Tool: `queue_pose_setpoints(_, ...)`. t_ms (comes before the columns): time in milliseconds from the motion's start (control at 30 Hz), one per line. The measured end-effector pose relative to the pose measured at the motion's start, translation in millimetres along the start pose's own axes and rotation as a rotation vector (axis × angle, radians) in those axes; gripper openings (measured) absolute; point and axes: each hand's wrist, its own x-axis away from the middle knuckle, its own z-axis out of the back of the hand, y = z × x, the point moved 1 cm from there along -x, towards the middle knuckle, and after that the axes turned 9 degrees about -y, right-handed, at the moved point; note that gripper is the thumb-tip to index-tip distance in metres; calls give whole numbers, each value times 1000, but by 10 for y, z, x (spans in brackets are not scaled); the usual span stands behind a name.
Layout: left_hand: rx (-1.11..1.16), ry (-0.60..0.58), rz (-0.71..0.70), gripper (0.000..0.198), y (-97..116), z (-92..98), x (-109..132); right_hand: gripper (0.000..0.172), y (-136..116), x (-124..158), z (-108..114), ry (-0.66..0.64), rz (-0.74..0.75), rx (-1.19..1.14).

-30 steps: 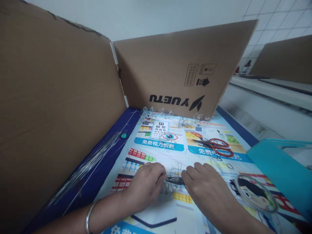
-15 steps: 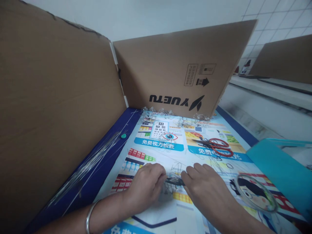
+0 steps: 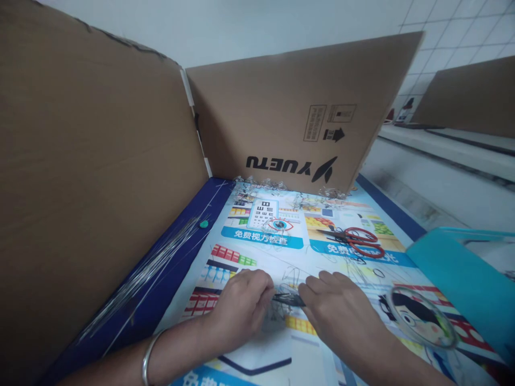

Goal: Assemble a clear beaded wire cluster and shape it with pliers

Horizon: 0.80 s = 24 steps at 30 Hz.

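Note:
My right hand (image 3: 340,303) is wrapped round the pliers (image 3: 293,299), whose dark jaws point left. Close to the jaw tips is my left hand (image 3: 245,300), its fingers pinched together on something too small to make out. Thin wire pieces (image 3: 290,276) lie on the printed sheet just beyond the hands. Red-handled scissors (image 3: 364,242) rest on the sheet at the right, blades pointing left.
Cardboard panels (image 3: 281,118) stand at the back and left. A bundle of straight wires (image 3: 148,271) and a green lump (image 3: 204,224) lie left. At right are a clear round dish (image 3: 450,335) and a turquoise container (image 3: 458,273). Bent wire pieces (image 3: 333,193) line the back.
The plier jaws look slightly more apart, and my right hand has shifted very slightly. My left hand stays in nearly the same place.

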Motion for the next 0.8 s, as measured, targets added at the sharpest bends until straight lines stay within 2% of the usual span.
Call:
queue_pose_setpoints(167,-1,-19,4,16,-1,4,0,16,8,0,-21,-6,-14,-42)
queue_pose_setpoints(533,-2,9,-42,15,-3,-19,24,13,5,-18,5,-144,-50,-102)
queue_pose_setpoints(667,1,47,-29,13,-14,-35,14,13,-8,-25,13,-123,-38,-87)
queue_pose_setpoints(800,1,65,-29,13,-14,-32,-10,13,-25,-18,18,-36,-26,-66)
